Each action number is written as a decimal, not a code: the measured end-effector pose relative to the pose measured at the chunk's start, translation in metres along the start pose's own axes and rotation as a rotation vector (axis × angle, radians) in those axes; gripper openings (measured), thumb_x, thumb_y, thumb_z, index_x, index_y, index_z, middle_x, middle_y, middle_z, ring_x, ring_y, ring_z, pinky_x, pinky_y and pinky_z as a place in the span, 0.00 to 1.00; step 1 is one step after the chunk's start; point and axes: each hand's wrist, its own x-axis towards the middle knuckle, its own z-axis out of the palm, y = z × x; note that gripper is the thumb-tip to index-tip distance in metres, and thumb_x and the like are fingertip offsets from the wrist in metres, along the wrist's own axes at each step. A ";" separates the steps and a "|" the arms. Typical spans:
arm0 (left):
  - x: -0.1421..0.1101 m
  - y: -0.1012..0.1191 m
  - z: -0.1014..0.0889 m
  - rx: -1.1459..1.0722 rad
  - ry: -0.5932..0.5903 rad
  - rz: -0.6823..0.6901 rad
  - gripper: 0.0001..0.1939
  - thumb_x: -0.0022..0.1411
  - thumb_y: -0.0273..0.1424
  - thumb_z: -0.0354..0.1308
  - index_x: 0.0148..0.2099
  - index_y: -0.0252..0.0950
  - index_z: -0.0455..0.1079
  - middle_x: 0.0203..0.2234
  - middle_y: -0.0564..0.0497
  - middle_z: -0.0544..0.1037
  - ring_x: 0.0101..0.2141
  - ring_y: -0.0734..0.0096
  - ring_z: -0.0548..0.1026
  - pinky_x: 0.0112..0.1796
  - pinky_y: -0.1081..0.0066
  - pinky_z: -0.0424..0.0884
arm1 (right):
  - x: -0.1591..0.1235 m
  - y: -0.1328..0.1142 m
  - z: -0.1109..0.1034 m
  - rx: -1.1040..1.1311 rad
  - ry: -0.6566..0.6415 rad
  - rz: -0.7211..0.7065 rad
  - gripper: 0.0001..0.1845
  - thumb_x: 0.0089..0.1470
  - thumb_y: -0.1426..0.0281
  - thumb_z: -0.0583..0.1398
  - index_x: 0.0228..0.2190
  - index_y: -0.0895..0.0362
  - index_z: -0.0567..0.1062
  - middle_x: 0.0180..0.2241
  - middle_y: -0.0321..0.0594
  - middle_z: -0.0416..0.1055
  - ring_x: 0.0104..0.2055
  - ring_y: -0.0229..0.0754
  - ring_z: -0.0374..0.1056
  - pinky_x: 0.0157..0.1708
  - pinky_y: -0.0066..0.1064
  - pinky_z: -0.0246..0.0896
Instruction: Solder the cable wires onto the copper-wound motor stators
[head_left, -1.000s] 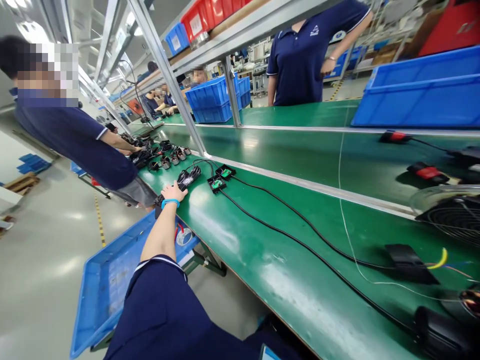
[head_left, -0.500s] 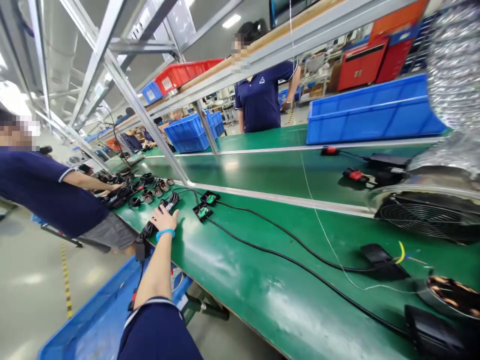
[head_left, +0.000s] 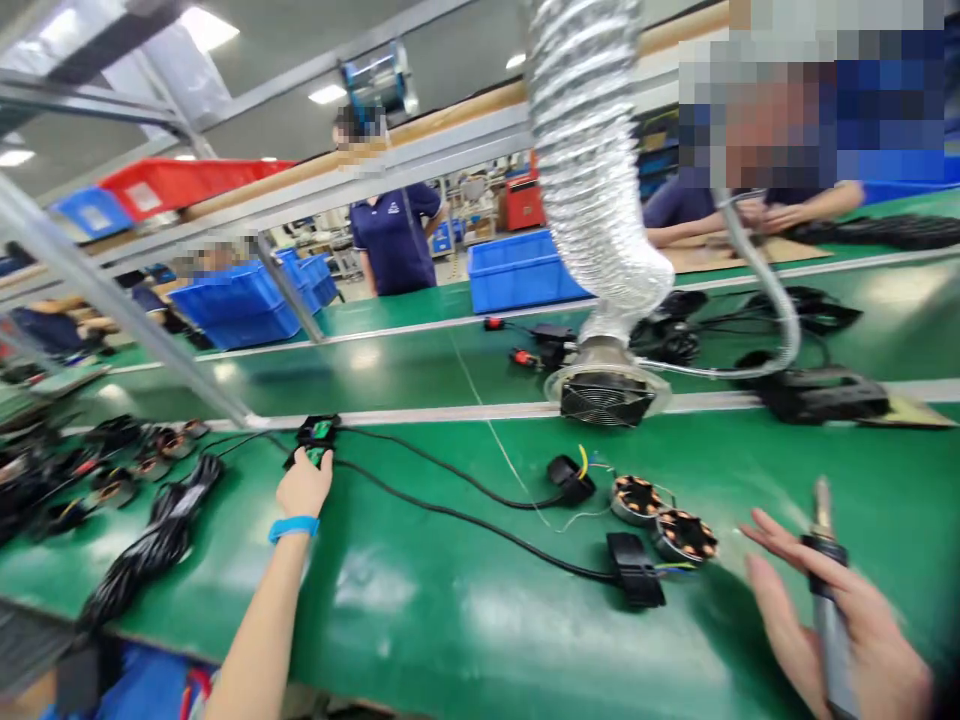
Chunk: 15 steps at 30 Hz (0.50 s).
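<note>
My left hand (head_left: 304,485), with a blue wristband, has its fingers on the nearer of two small black housings with green circuit boards; the hand partly covers it. The other black housing (head_left: 319,430) lies just behind. Black cables (head_left: 450,500) run from them to two black plastic covers (head_left: 634,570) with coloured wires. Beside these lie two copper-wound stator rings (head_left: 686,535). At the lower right, my right hand (head_left: 832,610) holds a soldering iron (head_left: 829,600) with a grey handle, metal tip pointing up and away. Its thumb and forefinger are spread apart, touching nothing else.
A fume extractor fan (head_left: 606,395) hangs on a silver duct (head_left: 592,150) at the bench's rail. Thin solder wire (head_left: 491,430) hangs down to the bench. A bundled black cable (head_left: 157,540) and more stators (head_left: 112,487) lie left. A co-worker's arms (head_left: 802,212) rest across the bench.
The view has swung right. My left hand has left the bundled black cable and moved to the circuit-board housings. My right hand has come into view with the soldering iron.
</note>
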 end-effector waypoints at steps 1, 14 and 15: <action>-0.001 0.012 -0.001 0.017 0.034 0.053 0.33 0.69 0.49 0.49 0.66 0.30 0.63 0.49 0.29 0.78 0.49 0.35 0.77 0.46 0.49 0.72 | 0.000 0.002 -0.001 -0.015 0.008 -0.030 0.18 0.60 0.57 0.62 0.51 0.44 0.73 0.52 0.48 0.76 0.50 0.61 0.75 0.52 0.54 0.71; -0.039 0.318 0.043 -0.215 -0.185 1.180 0.21 0.68 0.43 0.57 0.58 0.39 0.74 0.52 0.44 0.75 0.53 0.59 0.73 0.55 0.66 0.68 | -0.002 0.021 0.004 0.041 0.002 -0.038 0.14 0.66 0.65 0.56 0.50 0.56 0.74 0.53 0.44 0.76 0.55 0.47 0.74 0.61 0.35 0.66; -0.044 0.339 0.050 -0.226 -0.191 1.214 0.24 0.67 0.44 0.58 0.61 0.39 0.72 0.55 0.44 0.74 0.55 0.58 0.71 0.58 0.65 0.66 | -0.001 0.022 0.004 0.038 0.003 -0.054 0.14 0.66 0.66 0.56 0.50 0.56 0.74 0.53 0.43 0.76 0.54 0.46 0.75 0.61 0.33 0.66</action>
